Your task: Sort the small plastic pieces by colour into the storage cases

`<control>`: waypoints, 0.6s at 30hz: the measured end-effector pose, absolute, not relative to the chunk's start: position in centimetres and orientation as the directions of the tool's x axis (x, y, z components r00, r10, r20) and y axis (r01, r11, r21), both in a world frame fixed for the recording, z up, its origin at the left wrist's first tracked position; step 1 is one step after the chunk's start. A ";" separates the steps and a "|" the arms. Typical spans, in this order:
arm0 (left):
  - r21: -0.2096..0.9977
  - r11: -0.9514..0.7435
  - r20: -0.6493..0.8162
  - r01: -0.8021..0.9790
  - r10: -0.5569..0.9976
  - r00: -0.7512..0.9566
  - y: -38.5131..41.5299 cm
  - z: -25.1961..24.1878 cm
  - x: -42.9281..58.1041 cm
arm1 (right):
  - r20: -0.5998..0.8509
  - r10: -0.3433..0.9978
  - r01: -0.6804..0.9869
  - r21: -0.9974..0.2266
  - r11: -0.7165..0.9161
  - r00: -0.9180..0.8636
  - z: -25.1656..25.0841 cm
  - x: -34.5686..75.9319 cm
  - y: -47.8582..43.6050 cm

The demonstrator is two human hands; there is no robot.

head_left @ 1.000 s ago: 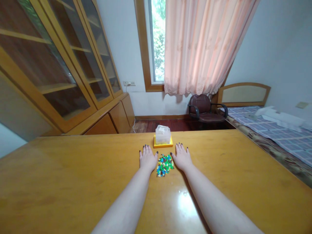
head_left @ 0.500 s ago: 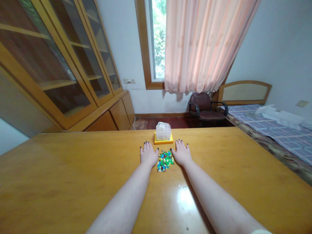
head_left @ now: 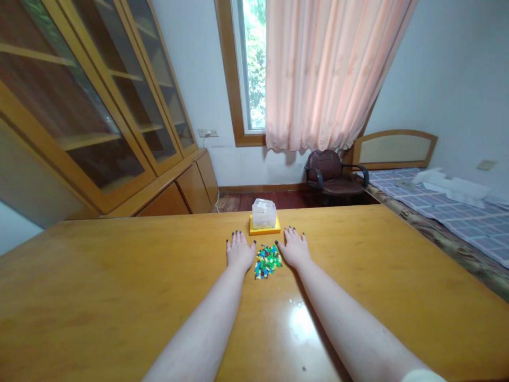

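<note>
A small heap of tiny coloured bricks (head_left: 267, 261), green, blue and yellow, lies on the glossy wooden table (head_left: 119, 286). My left hand (head_left: 239, 250) lies flat on the table just left of the heap, fingers stretched out, holding nothing. My right hand (head_left: 295, 246) lies flat just right of the heap, also open and empty. Beyond the heap, between my fingertips, stands a clear plastic box (head_left: 264, 213) on a yellow baseplate (head_left: 264, 231).
A tall wooden cabinet with glass doors (head_left: 99, 116) fills the left wall. Behind the table's far edge are a dark brown armchair (head_left: 331, 178), a window with a pink curtain (head_left: 322, 74), and a bed (head_left: 449, 207) at the right.
Both hands stay flat beside the heap. The view has shifted slightly, so everything sits a little higher and to the left in the picture.
</note>
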State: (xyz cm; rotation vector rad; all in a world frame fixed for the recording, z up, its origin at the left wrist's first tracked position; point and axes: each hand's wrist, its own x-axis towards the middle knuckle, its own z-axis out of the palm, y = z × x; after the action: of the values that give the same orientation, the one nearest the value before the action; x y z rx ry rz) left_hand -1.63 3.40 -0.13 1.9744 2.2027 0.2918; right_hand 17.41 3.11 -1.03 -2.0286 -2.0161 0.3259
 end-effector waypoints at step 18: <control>0.492 -0.079 0.063 0.867 0.996 0.056 3.7 0.5 -2.2 | 0.045 0.990 0.871 -0.483 -0.093 0.131 -0.6 18.1 5.0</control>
State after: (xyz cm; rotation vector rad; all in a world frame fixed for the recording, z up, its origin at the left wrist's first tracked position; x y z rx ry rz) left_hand -2.15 3.70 0.48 2.0171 1.8766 0.5615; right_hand 18.14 4.96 -0.59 -2.0230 -1.7937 0.4136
